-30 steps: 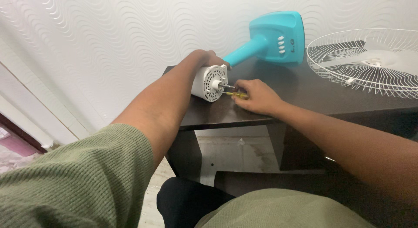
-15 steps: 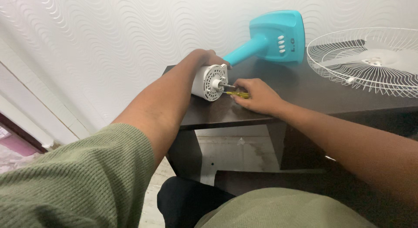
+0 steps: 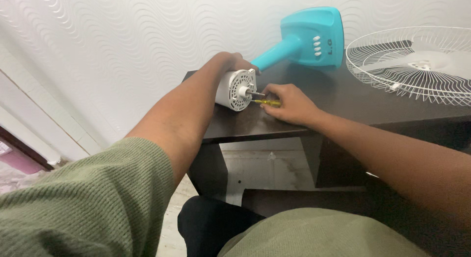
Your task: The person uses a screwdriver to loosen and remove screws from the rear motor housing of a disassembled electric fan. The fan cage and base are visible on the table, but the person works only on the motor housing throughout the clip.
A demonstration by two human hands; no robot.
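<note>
**Fan motor held on its side while a screwdriver is set against its face**

A white fan motor housing [image 3: 234, 90] is laid on its side near the left front corner of a dark brown table [image 3: 343, 102], with its round, slotted face turned toward the right and a short metal shaft [image 3: 255, 94] projecting from the middle of that face. The housing is gripped from behind and above by the left hand [image 3: 230, 62], whose fingers are closed over the top and far side of the casing; only the knuckles and the back of the hand are seen. A screwdriver with a yellow handle [image 3: 267, 103] is clamped in the right hand [image 3: 289, 104], which rests on the tabletop just beside the motor. The handle is enclosed by the curled fingers and thumb, and the tip is directed at the lower part of the motor's face; whether the tip is seated in a screw cannot be told.

Behind the motor, a turquoise fan stand [image 3: 306, 36] is tipped over against the white patterned wall [image 3: 122, 51], its neck joined to the housing and its base, set with a row of white buttons, facing the camera. A white wire fan guard [image 3: 417, 65] is laid flat on the right side of the table, well apart from both hands. Green ribbed sleeves are worn on both arms.
</note>
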